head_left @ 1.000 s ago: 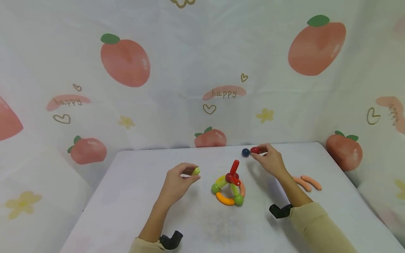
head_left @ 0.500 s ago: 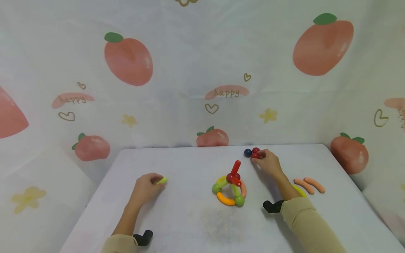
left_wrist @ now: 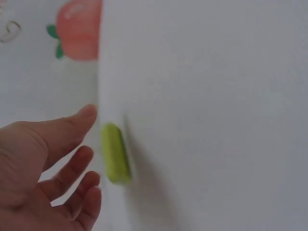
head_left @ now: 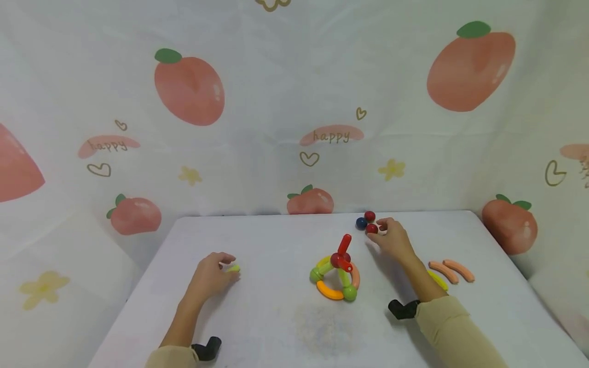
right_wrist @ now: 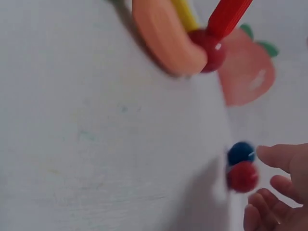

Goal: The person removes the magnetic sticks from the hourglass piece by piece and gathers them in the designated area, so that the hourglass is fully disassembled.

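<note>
Landmark: toy frame [head_left: 343, 277] on the bench [head_left: 271, 317]. Base is a ring of curved pieces with green balls, green sticks slope up from it, red parts on top.

Left hand [head_left: 213, 276]: well left of the frame. Grip wide, thumb and fingers apart, not clasping anything. Green stick [left_wrist: 115, 154] just past the fingertips, also left of the frame; left wrist view is blurry, can't tell if a finger grazes it.

Right hand [head_left: 393, 237]: beyond the frame and to its right. Grip wide, fingers parted, just beside the near red ball [head_left: 371, 229]; can't confirm contact.

Also beyond the frame, slightly right: blue ball [head_left: 361, 223] and far red ball [head_left: 370, 216], clustered with the near one.

Well right of the frame: two salmon curved pieces [head_left: 459, 270] side by side, yellow curved piece [head_left: 438, 280] next to them, partly behind the right forearm.

Behind the frame: fruit-print curtain [head_left: 248, 168].
</note>
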Motion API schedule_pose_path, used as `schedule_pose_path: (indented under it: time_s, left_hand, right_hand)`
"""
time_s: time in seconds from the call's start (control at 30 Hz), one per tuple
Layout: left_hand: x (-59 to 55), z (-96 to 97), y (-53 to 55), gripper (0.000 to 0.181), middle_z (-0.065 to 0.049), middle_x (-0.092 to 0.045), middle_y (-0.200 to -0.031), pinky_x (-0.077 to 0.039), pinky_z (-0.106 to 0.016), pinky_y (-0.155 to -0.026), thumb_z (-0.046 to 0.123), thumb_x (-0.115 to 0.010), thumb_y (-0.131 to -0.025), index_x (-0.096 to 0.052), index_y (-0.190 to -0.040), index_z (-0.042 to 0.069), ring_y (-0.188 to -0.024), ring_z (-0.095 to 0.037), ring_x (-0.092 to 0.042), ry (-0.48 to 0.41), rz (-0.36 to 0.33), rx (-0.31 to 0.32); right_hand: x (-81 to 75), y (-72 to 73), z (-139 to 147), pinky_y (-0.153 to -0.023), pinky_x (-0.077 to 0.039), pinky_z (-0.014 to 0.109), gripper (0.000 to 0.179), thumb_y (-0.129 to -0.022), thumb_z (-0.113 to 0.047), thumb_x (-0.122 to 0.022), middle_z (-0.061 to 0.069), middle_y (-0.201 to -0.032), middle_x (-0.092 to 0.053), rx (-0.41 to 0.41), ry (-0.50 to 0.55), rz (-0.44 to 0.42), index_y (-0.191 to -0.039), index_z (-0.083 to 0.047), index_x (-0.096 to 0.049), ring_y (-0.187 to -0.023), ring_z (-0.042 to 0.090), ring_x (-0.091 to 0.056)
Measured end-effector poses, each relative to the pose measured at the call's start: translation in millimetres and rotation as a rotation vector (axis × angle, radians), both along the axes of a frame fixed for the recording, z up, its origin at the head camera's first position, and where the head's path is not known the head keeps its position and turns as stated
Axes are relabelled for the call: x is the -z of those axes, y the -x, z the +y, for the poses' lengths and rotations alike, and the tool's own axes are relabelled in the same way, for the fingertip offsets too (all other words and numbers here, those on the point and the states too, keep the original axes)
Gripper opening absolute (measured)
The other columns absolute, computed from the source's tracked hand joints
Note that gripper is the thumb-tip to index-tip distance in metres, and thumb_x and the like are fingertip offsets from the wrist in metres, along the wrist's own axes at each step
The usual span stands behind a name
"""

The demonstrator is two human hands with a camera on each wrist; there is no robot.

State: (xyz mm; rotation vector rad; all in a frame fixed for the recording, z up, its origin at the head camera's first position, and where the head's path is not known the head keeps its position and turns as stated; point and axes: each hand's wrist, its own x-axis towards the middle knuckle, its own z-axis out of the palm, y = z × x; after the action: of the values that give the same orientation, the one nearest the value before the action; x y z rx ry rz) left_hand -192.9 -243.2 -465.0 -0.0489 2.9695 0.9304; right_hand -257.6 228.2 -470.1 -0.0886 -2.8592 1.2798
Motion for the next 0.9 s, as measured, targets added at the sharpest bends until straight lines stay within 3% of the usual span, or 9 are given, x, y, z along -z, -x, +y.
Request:
schedule_pose_path:
  time_s: [0.1, 0.3, 0.5, 0.73, 0.8, 0.9]
  left_hand:
    - [-13.0, 22.0, -2.0, 0.041, -0.01, -0.067, -0.128, -0.054, -0.05, -0.096, 0.022, -0.079, -0.088, -0.068, -0.127, 0.012, -0.118, -0.032, -0.061, -0.06, 0.062, 0.032]
    - [-29.4, 89.9, -3.0, 0.043, 0.0, -0.07, -0.121, -0.056, -0.043, -0.098, 0.024, -0.084, -0.085, -0.069, -0.126, 0.021, -0.115, -0.029, -0.064, -0.25, 0.188, 0.18]
    - [-18.4, 150.3, -0.3, 0.046, 0.003, -0.069, -0.123, -0.056, -0.043, -0.1, 0.025, -0.082, -0.087, -0.066, -0.13, 0.021, -0.118, -0.029, -0.063, -0.401, 0.167, 0.311]
    - [-0.9, 184.6, 1.6, 0.05, 0.003, -0.066, -0.131, -0.051, -0.048, -0.109, 0.029, -0.081, -0.088, -0.064, -0.134, 0.019, -0.128, -0.029, -0.06, -0.491, 0.081, 0.364]
    - [1.1, 190.2, 0.7, 0.048, 0.005, -0.066, -0.13, -0.051, -0.048, -0.109, 0.029, -0.081, -0.088, -0.064, -0.133, 0.022, -0.127, -0.027, -0.06, -0.514, 0.101, 0.376]
    - [0.4, 197.1, -2.6, 0.043, 0.007, -0.066, -0.125, -0.052, -0.048, -0.106, 0.028, -0.081, -0.087, -0.067, -0.128, 0.025, -0.122, -0.023, -0.059, -0.549, 0.183, 0.411]
  right_hand:
    - [-20.4, -19.5, -3, -0.091, -0.058, 0.042, 0.05, -0.098, -0.023, -0.067, 0.025, -0.131, -0.06, -0.041, 0.004, 0.052, -0.138, 0.002, -0.051, -0.112, 0.038, -0.062]
    - [-48.9, -62.0, -19, -0.08, -0.053, 0.017, 0.033, -0.098, -0.013, -0.066, 0.017, -0.121, -0.065, -0.193, 0.052, 0.152, -0.129, -0.006, -0.056, -0.103, 0.025, -0.064]
    - [-49.7, -93.5, -37, -0.081, -0.054, 0.015, 0.033, -0.094, -0.009, -0.071, 0.011, -0.116, -0.066, -0.305, 0.1, 0.156, -0.124, -0.011, -0.058, -0.098, 0.018, -0.064]
    - [-40.1, -106.1, -51, -0.081, -0.055, 0.02, 0.034, -0.091, -0.009, -0.074, 0.005, -0.116, -0.068, -0.365, 0.162, 0.134, -0.122, -0.013, -0.061, -0.099, 0.018, -0.063]
    - [-37.1, -105.4, -54, -0.08, -0.056, 0.02, 0.034, -0.09, -0.008, -0.075, 0.004, -0.115, -0.068, -0.36, 0.164, 0.143, -0.121, -0.013, -0.061, -0.099, 0.018, -0.063]
    - [-31.3, -101.2, -57, -0.076, -0.057, 0.02, 0.034, -0.09, -0.008, -0.075, 0.006, -0.114, -0.068, -0.331, 0.167, 0.128, -0.12, -0.011, -0.061, -0.097, 0.019, -0.064]
